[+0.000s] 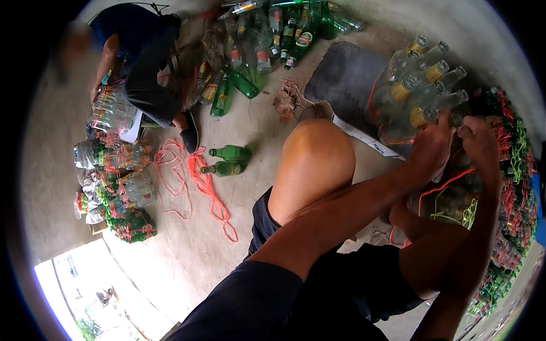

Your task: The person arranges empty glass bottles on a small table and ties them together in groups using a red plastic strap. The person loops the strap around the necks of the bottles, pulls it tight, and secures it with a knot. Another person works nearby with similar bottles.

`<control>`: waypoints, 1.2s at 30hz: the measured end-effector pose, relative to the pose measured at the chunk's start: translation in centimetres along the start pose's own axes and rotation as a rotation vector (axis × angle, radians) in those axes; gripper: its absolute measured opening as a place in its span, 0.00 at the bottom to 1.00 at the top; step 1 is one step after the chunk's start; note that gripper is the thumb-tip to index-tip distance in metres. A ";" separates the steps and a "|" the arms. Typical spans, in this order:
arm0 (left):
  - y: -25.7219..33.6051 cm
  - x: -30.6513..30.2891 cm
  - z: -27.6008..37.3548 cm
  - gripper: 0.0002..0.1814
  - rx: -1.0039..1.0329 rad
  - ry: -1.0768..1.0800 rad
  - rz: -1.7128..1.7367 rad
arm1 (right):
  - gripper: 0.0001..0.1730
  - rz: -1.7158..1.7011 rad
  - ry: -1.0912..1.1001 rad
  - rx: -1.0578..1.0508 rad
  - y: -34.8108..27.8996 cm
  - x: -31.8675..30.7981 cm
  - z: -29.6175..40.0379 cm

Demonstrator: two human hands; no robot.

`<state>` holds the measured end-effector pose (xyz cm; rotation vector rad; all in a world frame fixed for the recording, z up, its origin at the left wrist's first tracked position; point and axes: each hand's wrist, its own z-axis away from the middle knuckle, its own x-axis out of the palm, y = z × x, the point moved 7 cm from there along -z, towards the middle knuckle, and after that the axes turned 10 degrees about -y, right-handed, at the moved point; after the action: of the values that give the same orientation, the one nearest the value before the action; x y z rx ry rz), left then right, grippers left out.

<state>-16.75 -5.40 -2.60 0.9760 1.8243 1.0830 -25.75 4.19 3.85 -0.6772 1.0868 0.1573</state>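
Clear glass bottles (426,91) stand upright in a cluster before me, some with yellow neck labels. Red plastic twine (396,141) loops around their lower part and runs to my left hand (433,143), whose fingers are bent at the near side of the bottle necks. My right hand (481,134) is close beside it, its fingers curled by a bottle mouth (456,120) between the two hands. What the fingers pinch is too blurred to tell. Another red strand (448,184) hangs below the hands, over more bottles in shadow.
Netted bundles of bottles (507,238) line the right side. A dark sheet (345,72) lies by the cluster. Loose bottles (256,42) heap at the back. Two green bottles (230,161) and coiled red twine (207,187) lie left. A seated person (128,47) handles a bottle bundle (113,108).
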 end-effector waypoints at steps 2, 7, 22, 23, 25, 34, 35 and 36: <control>-0.1 0.2 -0.2 0.19 -0.006 -0.002 0.007 | 0.11 0.006 0.017 -0.007 0.0 -0.2 0.2; -0.4 0.5 -0.3 0.20 -0.017 -0.006 -0.004 | 0.10 0.033 0.071 -0.060 -0.7 0.0 0.8; -0.8 0.8 -0.3 0.19 -0.069 -0.035 -0.026 | 0.09 0.173 0.142 -0.041 -1.0 0.1 1.3; -0.8 0.8 -0.3 0.18 -0.068 -0.036 -0.030 | 0.09 0.176 0.143 -0.046 -1.0 0.1 1.3; -0.8 0.9 -0.3 0.18 -0.061 -0.030 -0.036 | 0.09 0.187 0.144 -0.041 -0.9 0.0 1.3; -0.7 0.7 -0.2 0.18 -0.059 -0.036 -0.027 | 0.08 0.197 0.191 -0.093 -1.3 0.2 1.4; -0.6 0.7 -0.2 0.18 -0.063 -0.039 -0.027 | 0.08 0.190 0.209 -0.114 -1.3 0.1 1.5; -0.7 0.7 -0.2 0.18 -0.068 -0.042 -0.028 | 0.08 0.192 0.204 -0.108 -1.2 0.2 1.5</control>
<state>-17.41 -5.05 -3.30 0.9239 1.7514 1.0918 -24.02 4.01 4.67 -0.6952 1.3474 0.3194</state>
